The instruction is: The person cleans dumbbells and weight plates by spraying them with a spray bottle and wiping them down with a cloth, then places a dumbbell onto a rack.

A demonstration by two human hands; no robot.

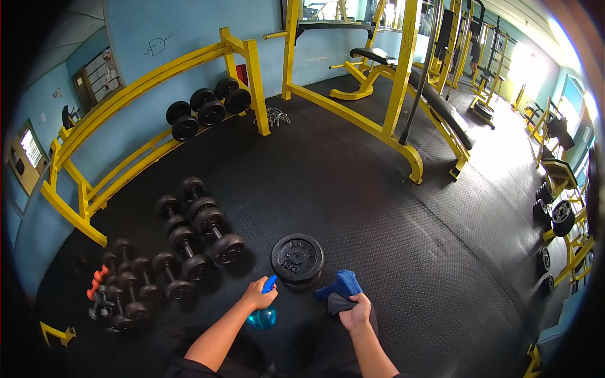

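My left hand (257,295) is wrapped round a spray bottle (262,317) with a blue trigger head and blue-green liquid inside. In my right hand (358,313) is a bunched cloth (340,291), blue on top with a dark grey part hanging below. Between and just beyond both hands, a round black weight plate (297,258) lies flat on the floor, raised lettering facing up. Neither hand appears to touch the plate. Rows of black dumbbells (189,252) rest on the floor to the left of my left hand.
Small orange dumbbells (97,281) lie at the far left. A yellow rack (151,72) by the blue wall holds several dumbbells (211,112). Ahead right stands a yellow bench frame (394,113) on the black rubber floor (391,220). More weights (562,217) line the right side.
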